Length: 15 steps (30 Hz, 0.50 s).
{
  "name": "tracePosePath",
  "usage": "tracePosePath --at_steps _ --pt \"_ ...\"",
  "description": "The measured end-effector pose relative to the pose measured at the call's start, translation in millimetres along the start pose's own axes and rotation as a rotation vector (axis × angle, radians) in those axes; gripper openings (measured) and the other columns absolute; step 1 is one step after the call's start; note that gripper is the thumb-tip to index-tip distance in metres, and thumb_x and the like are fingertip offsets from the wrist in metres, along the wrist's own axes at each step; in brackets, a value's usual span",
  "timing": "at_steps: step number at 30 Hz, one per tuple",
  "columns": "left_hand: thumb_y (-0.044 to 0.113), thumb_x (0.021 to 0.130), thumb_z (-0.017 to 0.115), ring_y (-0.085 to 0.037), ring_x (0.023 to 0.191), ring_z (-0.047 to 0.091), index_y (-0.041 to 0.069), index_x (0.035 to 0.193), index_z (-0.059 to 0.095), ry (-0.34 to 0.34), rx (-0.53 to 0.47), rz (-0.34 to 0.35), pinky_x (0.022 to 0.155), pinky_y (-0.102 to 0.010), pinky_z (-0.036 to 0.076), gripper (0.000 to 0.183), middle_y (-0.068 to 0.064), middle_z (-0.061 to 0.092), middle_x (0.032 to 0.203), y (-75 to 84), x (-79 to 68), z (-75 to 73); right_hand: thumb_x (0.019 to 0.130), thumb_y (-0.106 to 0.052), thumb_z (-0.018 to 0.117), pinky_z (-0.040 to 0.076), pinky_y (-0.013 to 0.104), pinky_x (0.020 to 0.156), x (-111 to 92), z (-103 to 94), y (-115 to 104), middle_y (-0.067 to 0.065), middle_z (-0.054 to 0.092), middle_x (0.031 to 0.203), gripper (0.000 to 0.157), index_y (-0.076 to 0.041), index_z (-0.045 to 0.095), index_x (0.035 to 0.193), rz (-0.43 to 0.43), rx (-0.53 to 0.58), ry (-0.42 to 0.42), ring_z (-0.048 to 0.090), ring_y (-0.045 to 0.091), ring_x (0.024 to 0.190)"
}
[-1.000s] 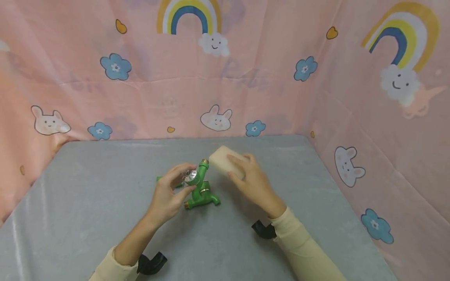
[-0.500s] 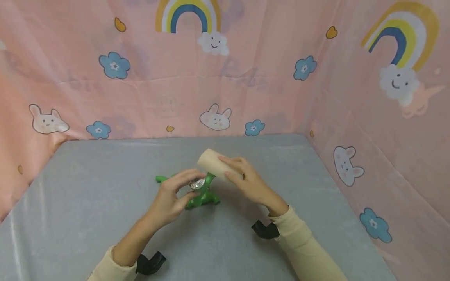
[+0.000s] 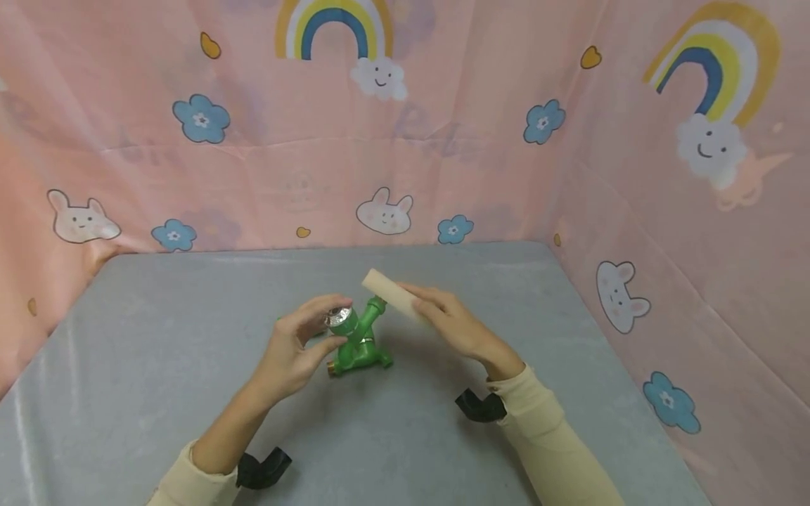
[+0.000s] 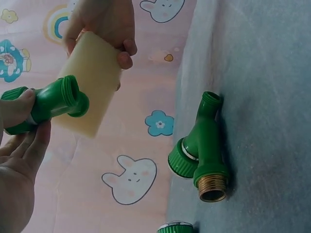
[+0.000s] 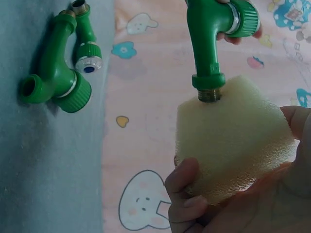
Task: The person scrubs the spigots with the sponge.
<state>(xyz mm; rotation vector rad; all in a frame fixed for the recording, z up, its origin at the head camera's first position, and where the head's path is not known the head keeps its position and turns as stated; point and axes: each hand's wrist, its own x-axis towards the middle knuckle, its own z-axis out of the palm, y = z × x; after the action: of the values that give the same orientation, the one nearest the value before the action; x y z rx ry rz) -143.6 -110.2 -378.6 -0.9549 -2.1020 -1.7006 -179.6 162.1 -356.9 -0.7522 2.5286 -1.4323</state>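
Note:
A green tap [image 3: 367, 320] with a shiny knob is held up by my left hand [image 3: 287, 351], thumb and fingers gripping it around the knob. My right hand [image 3: 462, 327] grips a cream sponge [image 3: 394, 294], thumb on one side and fingers on the other. In the right wrist view the tap's brass threaded end [image 5: 210, 94] meets the sponge's upper edge. The tap's open spout [image 4: 70, 92] overlaps the sponge in the left wrist view. Below the held tap, a second green tap [image 3: 361, 358] lies on the table.
A third green tap [image 5: 85, 34] lies beside the second, mostly hidden behind my left hand in the head view. Black curved pieces [image 3: 264, 469] sit at both wrists. The grey table [image 3: 380, 443] is bounded by pink patterned cloth [image 3: 266, 183] at the back and right.
The sponge has shifted left onto the tap's threaded end and turned from its broad face to its narrow edge. The held tap dipped, then rose again in my left hand.

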Motion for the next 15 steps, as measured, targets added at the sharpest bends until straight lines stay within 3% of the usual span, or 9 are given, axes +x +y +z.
tracePosePath --at_steps 6,10,13,15 --pt "-0.030 0.075 0.066 -0.001 0.126 0.058 -0.012 0.129 0.057 0.039 -0.073 0.027 0.104 -0.019 0.050 0.057 0.013 0.061 0.132 -4.1 0.0 -5.8 0.111 -0.018 0.032 0.047 0.042 0.097 0.4 -5.7 1.0 0.013 0.050 0.154 0.045 -0.012 0.045 0.153 0.040 0.015 0.021 0.053 0.030 0.122" --pt "-0.029 0.076 0.067 -0.002 0.123 0.061 -0.012 0.128 0.055 0.022 -0.120 0.015 0.098 -0.019 0.054 0.056 0.011 0.062 0.131 -5.3 0.2 -2.6 0.111 -0.018 0.032 0.049 0.037 0.085 2.4 -3.8 0.9 0.020 0.062 0.129 0.045 -0.010 0.044 0.153 0.018 0.063 0.085 0.058 0.030 0.104" --pt "-0.026 0.078 0.067 -0.002 0.121 0.061 -0.013 0.129 0.054 0.019 -0.146 -0.005 0.095 -0.019 0.055 0.054 0.009 0.062 0.130 -5.3 0.5 1.7 0.111 -0.020 0.030 0.046 0.032 0.072 3.3 0.7 -0.3 0.023 0.060 0.100 0.046 -0.005 0.043 0.152 0.024 0.141 0.074 0.056 0.024 0.084" --pt "-0.026 0.080 0.066 -0.002 0.119 0.063 -0.014 0.129 0.053 0.048 -0.167 -0.020 0.092 -0.018 0.055 0.052 0.008 0.062 0.129 -5.6 0.6 3.2 0.110 -0.021 0.029 0.046 0.029 0.069 3.7 3.7 -0.7 0.023 0.059 0.092 0.048 -0.002 0.042 0.152 0.034 0.187 0.045 0.056 0.019 0.079"
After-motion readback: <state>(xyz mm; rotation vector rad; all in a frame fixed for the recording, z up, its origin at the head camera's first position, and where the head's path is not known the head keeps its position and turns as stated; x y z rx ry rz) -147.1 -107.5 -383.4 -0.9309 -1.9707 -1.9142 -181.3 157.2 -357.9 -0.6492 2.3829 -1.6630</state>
